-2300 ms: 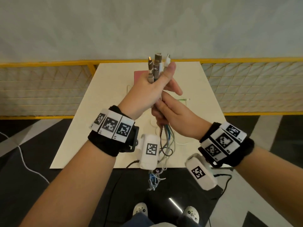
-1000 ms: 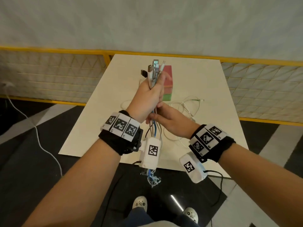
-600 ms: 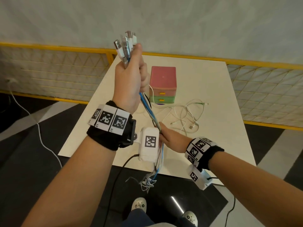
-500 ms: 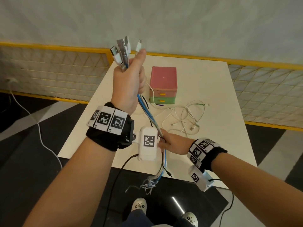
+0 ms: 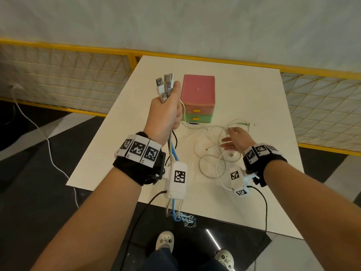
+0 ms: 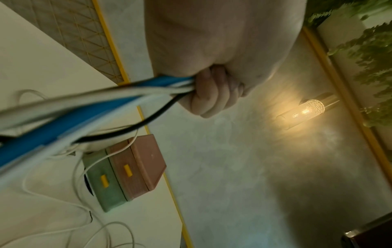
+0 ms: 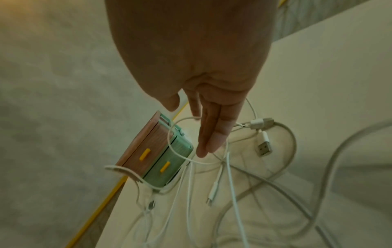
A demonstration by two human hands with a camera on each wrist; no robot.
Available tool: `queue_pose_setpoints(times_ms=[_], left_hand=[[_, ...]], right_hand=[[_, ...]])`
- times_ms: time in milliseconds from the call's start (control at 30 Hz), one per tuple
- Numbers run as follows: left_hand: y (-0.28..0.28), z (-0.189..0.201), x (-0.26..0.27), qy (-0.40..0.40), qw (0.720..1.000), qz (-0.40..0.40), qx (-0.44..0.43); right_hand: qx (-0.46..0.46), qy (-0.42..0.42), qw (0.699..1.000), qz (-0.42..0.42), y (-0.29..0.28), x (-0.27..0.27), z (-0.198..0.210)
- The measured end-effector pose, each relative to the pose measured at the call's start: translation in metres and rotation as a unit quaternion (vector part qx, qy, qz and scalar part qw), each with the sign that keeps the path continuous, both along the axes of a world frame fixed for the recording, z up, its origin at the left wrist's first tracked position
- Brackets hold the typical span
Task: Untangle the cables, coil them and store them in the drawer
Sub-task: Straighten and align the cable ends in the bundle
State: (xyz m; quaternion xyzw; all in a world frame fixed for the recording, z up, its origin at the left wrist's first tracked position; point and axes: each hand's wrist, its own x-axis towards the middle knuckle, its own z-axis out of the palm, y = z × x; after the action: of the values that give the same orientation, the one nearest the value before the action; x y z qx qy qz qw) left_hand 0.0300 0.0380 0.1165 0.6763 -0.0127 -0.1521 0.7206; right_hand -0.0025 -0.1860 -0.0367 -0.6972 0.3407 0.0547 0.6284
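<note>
While left hand [image 5: 165, 114] fingers clamp the cable bundle [image 5: 172, 151] and right hand [image 5: 237, 138] fingers hover apart, loose white cables [image 5: 213, 153] may snag the dangling ends.

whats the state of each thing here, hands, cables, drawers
left hand: raised, fist gripping the cable bundle just below the plugs
cable bundle: plugs up, ends hanging past the table edge
right hand: fingers straight, holding nothing, over the loose cables
loose white cables: tangled on the table, uncoiled
pink drawer: closed
green drawer: closed
</note>
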Motion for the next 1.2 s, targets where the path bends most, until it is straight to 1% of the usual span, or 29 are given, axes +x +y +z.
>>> queue_pose_setpoints(times_ms=[100,167,233,267,333,433,500,567,700,833,900,967,1033,1133,1200], left_hand=[[0.001,-0.003,-0.001,0.003,1.0,-0.013,-0.002],[0.003,-0.006,0.0,-0.007,1.0,-0.028,-0.012],[0.006,-0.01,0.001,-0.029,0.998,-0.049,-0.018],[0.006,-0.011,0.0,-0.04,0.997,-0.056,-0.019],[0.004,-0.013,0.0,-0.051,0.997,-0.057,-0.015],[-0.003,-0.014,-0.002,-0.051,0.998,-0.034,0.005],[-0.007,-0.013,-0.005,-0.038,0.999,-0.018,0.002],[-0.011,-0.013,-0.009,-0.028,0.999,-0.013,-0.013],[-0.018,-0.013,-0.021,-0.01,0.999,-0.024,-0.046],[-0.021,-0.012,-0.035,0.025,0.998,-0.041,-0.049],[-0.021,-0.011,-0.037,0.035,0.995,-0.063,-0.069],[-0.018,-0.009,-0.039,0.022,0.991,-0.102,-0.08],[-0.015,-0.008,-0.039,-0.011,0.987,-0.138,-0.082],[-0.012,-0.008,-0.04,-0.054,0.98,-0.175,-0.083],[-0.012,-0.007,-0.041,-0.048,0.977,-0.182,-0.097]], right_hand=[[-0.004,-0.039,0.997,-0.07,0.002,0.002,-0.003],[-0.064,-0.078,0.992,-0.073,0.006,-0.004,0.0],[-0.136,-0.117,0.982,-0.051,0.012,-0.013,0.009],[-0.142,-0.15,0.978,-0.039,0.018,-0.019,0.018],[-0.124,-0.222,0.967,0.001,0.034,-0.031,0.038],[-0.118,-0.278,0.949,0.086,0.056,-0.053,0.066],[-0.113,-0.292,0.941,0.13,0.068,-0.068,0.08],[-0.112,-0.305,0.934,0.15,0.076,-0.081,0.089],[-0.123,-0.334,0.922,0.152,0.084,-0.093,0.101],[-0.148,-0.355,0.911,0.145,0.088,-0.098,0.106],[-0.16,-0.359,0.908,0.145,0.089,-0.1,0.108],[-0.167,-0.358,0.906,0.152,0.09,-0.101,0.11],[-0.164,-0.362,0.904,0.159,0.09,-0.102,0.112],[-0.11,-0.356,0.915,0.154,0.091,-0.102,0.113],[-0.088,-0.34,0.923,0.155,0.093,-0.102,0.112]])
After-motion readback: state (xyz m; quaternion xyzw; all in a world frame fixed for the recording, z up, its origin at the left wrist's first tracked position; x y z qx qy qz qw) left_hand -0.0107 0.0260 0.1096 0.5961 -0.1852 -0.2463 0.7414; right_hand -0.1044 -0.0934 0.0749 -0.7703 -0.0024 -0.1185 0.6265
